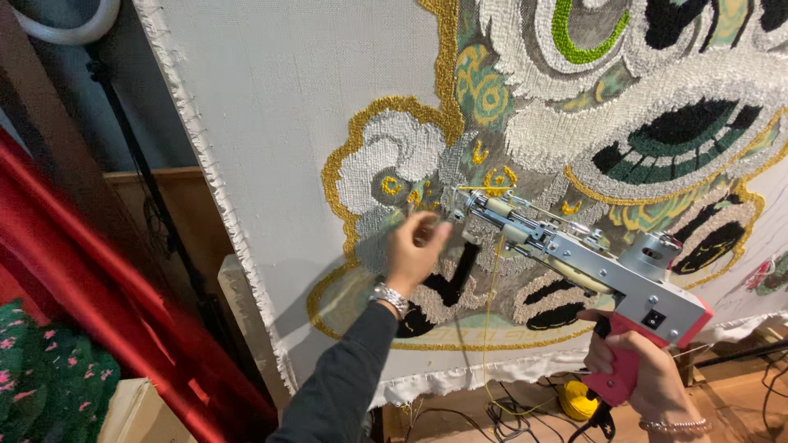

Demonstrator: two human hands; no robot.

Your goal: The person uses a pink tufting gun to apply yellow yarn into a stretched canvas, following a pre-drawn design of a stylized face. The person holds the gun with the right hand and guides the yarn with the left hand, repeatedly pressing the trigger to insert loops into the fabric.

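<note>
Bright, even indoor light, no glare. Tufting cloth well lit and sharp; arm shadow falls on it below and left of the left hand. Left hand slightly motion-blurred. Red drape left of the cloth is soft, smeared. Wide-angle tilt bends the cloth's edge.
</note>
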